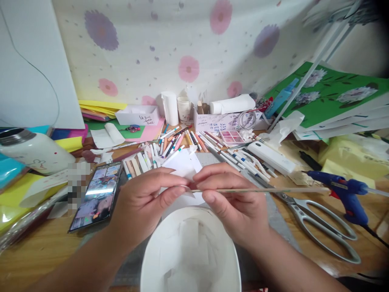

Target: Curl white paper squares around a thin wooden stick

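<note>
Above a white bucket (191, 251), both hands meet at one end of a thin pale stick (282, 189) that lies level and reaches out to the right. My right hand (234, 196) pinches the stick near that end between thumb and fingers. My left hand (147, 198) is closed, thumb against forefinger, at the stick's tip, on a small pale piece mostly hidden by the fingers. Behind the hands lies white paper (184, 162). Pale scraps can be seen inside the bucket.
A phone (99, 194) leans at the left, near a white bottle (39, 152). Many markers (174, 142) spread behind the hands. To the right are large scissors (316, 227) and a blue glue gun (343, 190). Paper cups (184, 108) stand at the back.
</note>
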`<state>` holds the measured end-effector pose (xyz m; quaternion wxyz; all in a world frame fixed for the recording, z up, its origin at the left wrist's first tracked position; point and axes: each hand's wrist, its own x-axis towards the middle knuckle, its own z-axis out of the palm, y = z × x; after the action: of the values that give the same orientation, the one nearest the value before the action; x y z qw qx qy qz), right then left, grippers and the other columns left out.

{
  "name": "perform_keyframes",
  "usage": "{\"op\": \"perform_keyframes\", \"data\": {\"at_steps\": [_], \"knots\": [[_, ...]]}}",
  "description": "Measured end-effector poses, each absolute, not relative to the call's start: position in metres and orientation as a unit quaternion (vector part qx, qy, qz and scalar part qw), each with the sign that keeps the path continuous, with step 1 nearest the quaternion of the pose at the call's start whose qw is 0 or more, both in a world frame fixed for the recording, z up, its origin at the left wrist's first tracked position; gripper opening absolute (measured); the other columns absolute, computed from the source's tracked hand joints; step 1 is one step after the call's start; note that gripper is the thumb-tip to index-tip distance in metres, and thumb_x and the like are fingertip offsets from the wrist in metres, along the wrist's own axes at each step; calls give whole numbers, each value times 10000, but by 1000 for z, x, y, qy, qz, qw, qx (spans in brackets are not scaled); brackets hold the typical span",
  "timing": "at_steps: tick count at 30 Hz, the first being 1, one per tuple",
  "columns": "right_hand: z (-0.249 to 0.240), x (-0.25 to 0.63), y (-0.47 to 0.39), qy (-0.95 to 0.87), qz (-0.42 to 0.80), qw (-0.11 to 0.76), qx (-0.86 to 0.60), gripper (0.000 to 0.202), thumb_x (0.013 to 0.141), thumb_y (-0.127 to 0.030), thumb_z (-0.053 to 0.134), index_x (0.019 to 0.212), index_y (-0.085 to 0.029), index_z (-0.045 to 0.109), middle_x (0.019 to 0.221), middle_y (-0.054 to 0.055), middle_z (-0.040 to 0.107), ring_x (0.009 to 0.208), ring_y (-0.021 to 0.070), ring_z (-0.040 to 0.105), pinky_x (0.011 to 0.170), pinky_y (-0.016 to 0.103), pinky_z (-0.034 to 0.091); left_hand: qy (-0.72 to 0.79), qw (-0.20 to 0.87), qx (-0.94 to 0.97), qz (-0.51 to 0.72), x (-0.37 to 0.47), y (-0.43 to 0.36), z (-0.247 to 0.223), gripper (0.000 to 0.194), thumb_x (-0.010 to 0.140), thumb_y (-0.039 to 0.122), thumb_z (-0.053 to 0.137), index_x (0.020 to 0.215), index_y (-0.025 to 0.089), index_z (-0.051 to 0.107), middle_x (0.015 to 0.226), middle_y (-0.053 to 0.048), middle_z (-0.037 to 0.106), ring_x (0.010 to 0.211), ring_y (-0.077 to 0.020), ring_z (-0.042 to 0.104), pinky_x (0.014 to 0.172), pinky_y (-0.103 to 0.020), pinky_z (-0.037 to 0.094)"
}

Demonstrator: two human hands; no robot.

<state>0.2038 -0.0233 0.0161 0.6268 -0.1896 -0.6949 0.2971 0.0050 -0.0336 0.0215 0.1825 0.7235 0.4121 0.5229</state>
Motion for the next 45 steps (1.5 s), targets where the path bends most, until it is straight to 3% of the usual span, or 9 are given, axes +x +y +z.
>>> {"op": "perform_keyframes", "data": {"at_steps": [8,14,23,28,33,39,45], "knots": [[16,207,-28,-662,315,653,-191,105,962,-234,701,1003,-267,792,908,38,819,874,207,769,803,360,640,408,162,739,511,5,-35,21,174,862,167,783,881,338,803,857,75,831,825,-150,760,829,-236,577],[16,206,-29,-664,328,646,-181,117,955,-221,722,1032,-267,798,906,39,830,866,202,776,809,361,640,409,142,746,507,6,-37,23,148,883,189,762,872,334,789,844,57,831,817,-180,767,795,-269,596],[22,209,-31,-728,283,603,-163,168,957,-143,681,1078,-226,763,942,78,826,937,222,795,848,370,669,402,3,799,448,7,-36,27,105,884,197,708,838,260,778,865,-22,830,750,-185,774,705,-241,601],[24,211,-31,-783,196,562,-182,123,944,-140,685,1039,-184,750,953,110,825,917,206,793,834,310,674,417,49,789,448,9,-35,29,104,859,196,710,792,256,761,833,-31,817,720,-197,763,674,-261,591],[24,214,-34,-800,146,544,-208,123,950,-187,673,1037,-228,751,1018,117,829,894,226,802,786,343,689,425,112,769,463,10,-33,32,118,820,180,719,744,271,720,778,-1,798,681,-194,736,634,-277,558],[16,214,-33,-737,191,613,-213,192,941,-121,663,1083,-214,753,989,89,821,948,212,780,843,334,662,408,192,744,493,5,-35,30,127,863,149,725,835,271,745,803,40,786,736,-149,714,688,-237,537],[15,212,-33,-727,252,610,-189,190,940,-132,689,1095,-213,763,1030,77,819,948,209,770,862,359,638,398,247,710,525,3,-37,29,163,890,149,713,881,297,783,841,55,775,753,-135,694,707,-235,531]]}}
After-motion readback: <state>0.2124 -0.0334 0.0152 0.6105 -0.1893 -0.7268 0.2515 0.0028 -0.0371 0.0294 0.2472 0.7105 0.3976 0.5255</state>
